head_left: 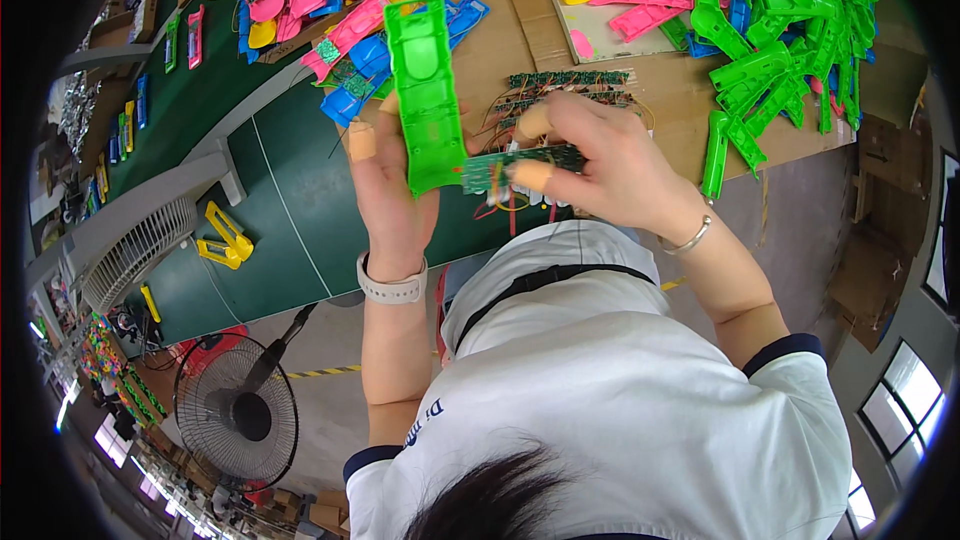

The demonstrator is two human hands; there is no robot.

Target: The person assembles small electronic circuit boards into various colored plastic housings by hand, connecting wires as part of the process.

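Holding a long green shell (pixel 424 90) near the upper middle of the frame, the left hand (pixel 392 195) is gripping it from its left side and from behind, the wrapped tip of one digit showing at the left. The shell is standing nearly lengthwise up the frame, its ribbed hollow side facing the camera. Just to its right, the right hand (pixel 618 158) is holding a narrow green circuit board (pixel 484 174), its fingers (pixel 533 176) closing on it, thumb and index set apart and their tips wrapped in tan covering. Motion is blurring this board, whose left end is meeting the shell's lower right edge; whether the two are touching, one cannot tell. Thin wires are hanging below it.

Behind the right hand, a row of wired boards (pixel 570 80) is lying on cardboard (pixel 505 15). Green shells are heaping up in a pile (pixel 790 50) at the upper right, while pink, blue and yellow pieces are crowding the upper left. Yellow parts (pixel 228 237) are resting on the dark green tabletop (pixel 285 175) at the left, and a round black fan (pixel 240 415) is standing at the lower left.
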